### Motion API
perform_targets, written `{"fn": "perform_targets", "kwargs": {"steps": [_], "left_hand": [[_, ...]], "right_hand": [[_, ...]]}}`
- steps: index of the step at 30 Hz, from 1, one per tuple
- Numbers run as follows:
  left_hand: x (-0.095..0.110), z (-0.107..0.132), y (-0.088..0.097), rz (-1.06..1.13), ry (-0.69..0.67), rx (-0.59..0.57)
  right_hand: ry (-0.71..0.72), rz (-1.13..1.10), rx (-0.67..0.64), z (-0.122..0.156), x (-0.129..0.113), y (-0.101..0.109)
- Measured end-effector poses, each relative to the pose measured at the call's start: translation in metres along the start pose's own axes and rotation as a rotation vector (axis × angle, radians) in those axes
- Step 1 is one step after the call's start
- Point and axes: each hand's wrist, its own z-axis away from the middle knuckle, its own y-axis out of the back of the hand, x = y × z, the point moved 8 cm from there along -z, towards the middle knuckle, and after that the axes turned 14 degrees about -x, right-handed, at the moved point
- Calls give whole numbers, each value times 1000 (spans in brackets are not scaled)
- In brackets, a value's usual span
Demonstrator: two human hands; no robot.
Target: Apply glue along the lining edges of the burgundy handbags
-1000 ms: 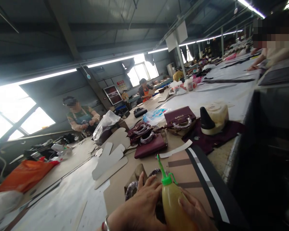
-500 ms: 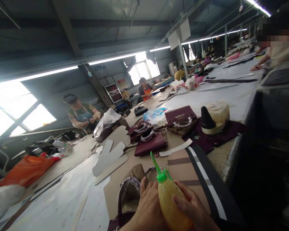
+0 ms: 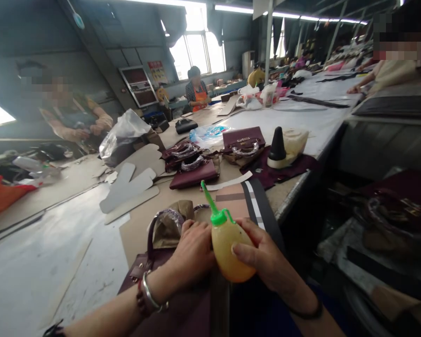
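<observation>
My right hand (image 3: 263, 255) is wrapped around a yellow squeeze bottle (image 3: 228, 255) with a green cap and a long green nozzle pointing up and to the left. Beside it, my left hand (image 3: 192, 248) has its fingers curled over the edge of a maroon handbag (image 3: 175, 299); the fingertips are partly hidden. The bag's tan lining (image 3: 171, 229) shows at its open top, and its handle (image 3: 152, 229) stands up, covered in clear wrap. Bottle and left hand are side by side over the bag.
Further up the table (image 3: 73, 262) lie grey flat pieces (image 3: 126, 192), several maroon handbags (image 3: 194, 173) and a striped panel (image 3: 231, 196). A container with a black cone (image 3: 278, 145) stands on maroon material. A person (image 3: 70, 112) works at left, another (image 3: 196, 89) at the back.
The view has tilted down and shifted, so more of my forearms and the bag show. My right hand still holds the bottle, and my left hand stays at the bag.
</observation>
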Motion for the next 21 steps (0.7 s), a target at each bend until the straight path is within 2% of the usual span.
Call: {"fn": "perform_targets", "kwargs": {"steps": [5, 9, 12, 15, 21], "left_hand": [[-22, -8, -5, 12, 45, 2], [-28, -12, -8, 31, 37, -27], [-30, -14, -11, 54, 48, -32], [-33, -15, -12, 67, 59, -11], [-38, -18, -8, 87, 55, 35]], "right_hand": [[-61, 169, 131, 37, -10, 36], [-229, 442, 160, 61, -7, 53], [-346, 682, 155, 73, -6, 58], [-394, 863, 134, 76, -9, 60], [-338, 1215, -58, 58, -14, 48]]}}
